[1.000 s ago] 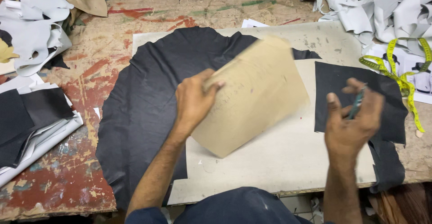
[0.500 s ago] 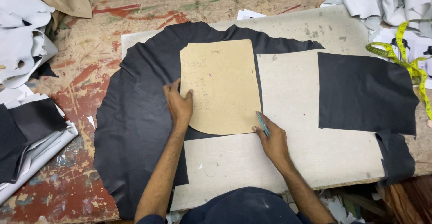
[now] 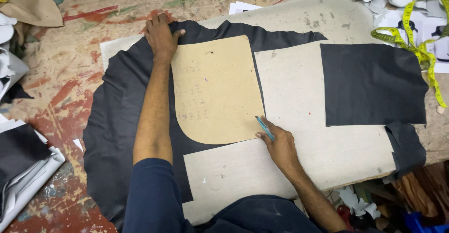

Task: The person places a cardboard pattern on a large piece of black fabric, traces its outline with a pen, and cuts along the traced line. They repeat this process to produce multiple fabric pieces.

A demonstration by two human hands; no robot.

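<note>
A tan cardboard pattern (image 3: 215,88) lies flat on a large black leather hide (image 3: 117,120) spread over a pale cutting board (image 3: 299,97). My left hand (image 3: 161,36) presses palm down on the hide at the pattern's top left corner. My right hand (image 3: 280,144) holds a slim teal-handled knife (image 3: 264,127), its tip touching the pattern's lower right corner.
A cut black leather rectangle (image 3: 374,83) lies on the board's right part, a smaller black scrap (image 3: 407,149) below it. A yellow tape measure (image 3: 416,41) is at the far right. White and black material scraps (image 3: 18,163) pile at the left on the paint-stained table (image 3: 61,74).
My left hand slid from the pattern's left edge up to its top left corner. My right hand stays at the lower right corner with the knife; the view is closer.
</note>
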